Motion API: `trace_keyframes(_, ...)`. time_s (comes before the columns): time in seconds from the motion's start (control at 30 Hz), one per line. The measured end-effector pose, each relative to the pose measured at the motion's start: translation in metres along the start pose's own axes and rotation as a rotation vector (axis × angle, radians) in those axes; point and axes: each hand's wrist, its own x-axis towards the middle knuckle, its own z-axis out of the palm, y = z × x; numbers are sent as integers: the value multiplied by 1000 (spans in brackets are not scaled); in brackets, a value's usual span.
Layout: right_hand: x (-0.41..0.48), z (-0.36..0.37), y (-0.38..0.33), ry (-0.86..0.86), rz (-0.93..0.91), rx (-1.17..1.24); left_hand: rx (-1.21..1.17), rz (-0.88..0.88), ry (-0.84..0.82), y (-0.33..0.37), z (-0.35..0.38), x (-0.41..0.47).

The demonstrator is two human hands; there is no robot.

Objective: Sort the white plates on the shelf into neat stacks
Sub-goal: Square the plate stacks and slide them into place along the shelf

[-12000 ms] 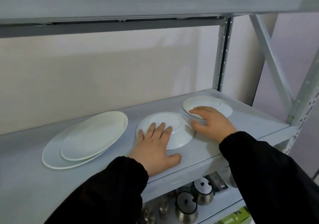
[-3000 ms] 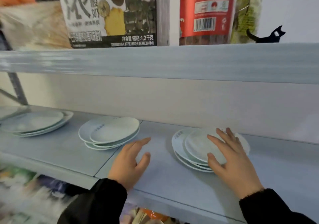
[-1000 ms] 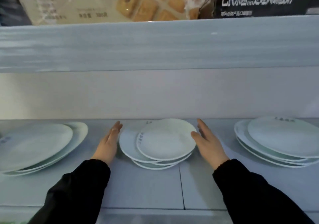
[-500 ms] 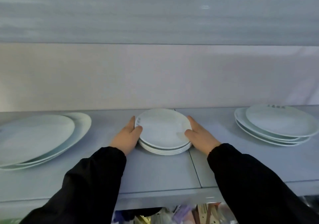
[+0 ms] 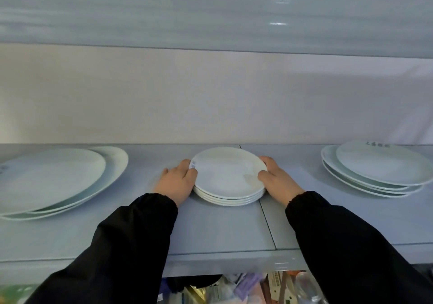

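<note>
A small stack of several white plates (image 5: pixel 228 177) sits squared up in the middle of the grey shelf (image 5: pixel 220 231). My left hand (image 5: pixel 176 183) presses against the stack's left rim, thumb on the top plate's edge. My right hand (image 5: pixel 278 180) clasps the right rim the same way. To the left lies a loose pile of large white plates (image 5: pixel 54 180), the top one shifted off centre. At the right stands another uneven pile of white plates (image 5: pixel 375 170) with dark lettering on the top rim.
The upper shelf's grey front edge (image 5: pixel 210 15) hangs low across the top of the view. A pale wall (image 5: pixel 210 97) closes the back. Packets and goods (image 5: pixel 234 289) fill the level below the shelf's front lip.
Both hands closed in from beside the spread middle plates and pushed them into one aligned stack; they now grip its two sides. The view has tilted slightly down.
</note>
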Motion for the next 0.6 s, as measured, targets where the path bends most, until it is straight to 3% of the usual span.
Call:
trace_keyframes(0.17,-2,-4,10,19,-3,-8,-9,59,-138,-12,2,6)
trace_keyframes(0.6,-4,-8,8,-38,-21,-228,130,30,-94,-20,11,13)
